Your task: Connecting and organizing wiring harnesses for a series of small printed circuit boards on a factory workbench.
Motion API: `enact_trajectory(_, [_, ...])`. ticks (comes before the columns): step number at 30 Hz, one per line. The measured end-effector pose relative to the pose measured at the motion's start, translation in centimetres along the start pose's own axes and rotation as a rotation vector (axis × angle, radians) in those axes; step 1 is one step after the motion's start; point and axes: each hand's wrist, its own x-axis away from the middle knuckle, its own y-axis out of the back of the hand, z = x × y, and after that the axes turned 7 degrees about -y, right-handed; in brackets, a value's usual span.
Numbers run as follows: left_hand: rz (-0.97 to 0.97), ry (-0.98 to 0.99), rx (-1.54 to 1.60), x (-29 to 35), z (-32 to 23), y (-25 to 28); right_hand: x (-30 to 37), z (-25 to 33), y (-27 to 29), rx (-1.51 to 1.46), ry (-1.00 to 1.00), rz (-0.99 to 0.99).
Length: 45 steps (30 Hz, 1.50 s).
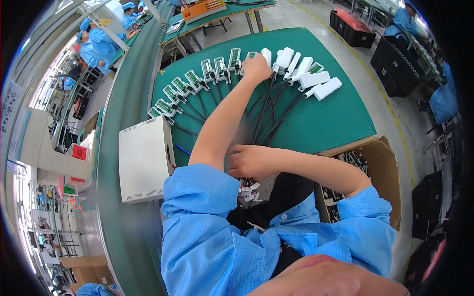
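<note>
On the green table (326,126), white plastic casings with cables lie in an arc. Several on the left are uncovered and show green circuit boards, such as this open casing (219,69). White covers (285,58) top those on the right. My left hand (257,70) reaches to the far middle, fingers bent and closed at a casing (251,55) with a board; its fingertips are partly hidden. Closer to me, my right hand (251,162) is curled at the table's near edge, beside the black cables (256,116). What it holds is hidden. Wires with white connectors (250,191) hang below it.
A beige metal box (144,160) stands left of the casings, with a blue pen (182,149) beside it. An open cardboard box (385,172) with small parts is at my right. A green conveyor belt (116,197) runs along the left. Other people work farther off.
</note>
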Motion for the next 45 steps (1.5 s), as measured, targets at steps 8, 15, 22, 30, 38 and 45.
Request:
enact_trajectory(8, [-0.365,-0.261,-0.038,-0.3,1.2,-2.9,-0.1,0.0,-0.1,-0.038,-0.008,0.003])
enact_trajectory(15, [-0.123,-0.343,-0.184,-1.1,3.0,-3.5,0.1,0.0,-0.2,-0.015,-0.012,0.027])
enact_trajectory(22, [0.077,-0.069,0.421,-3.3,-1.1,-1.7,0.5,-0.1,-0.3,-0.035,-0.054,0.065])
enact_trajectory(30, [0.123,0.142,0.679,-6.3,-1.3,-2.8,-0.1,-0.5,-2.2,-0.15,-0.013,-0.156])
enact_trajectory(38, [-0.286,-0.205,-0.124,-2.9,-2.6,-3.2,0.3,-0.5,-1.8,-0.097,-0.026,-0.079])
enact_trajectory(45, [-0.043,-0.274,-0.028,-2.1,-1.0,-1.8,0.5,-0.3,-1.0,-0.076,-0.064,0.038])
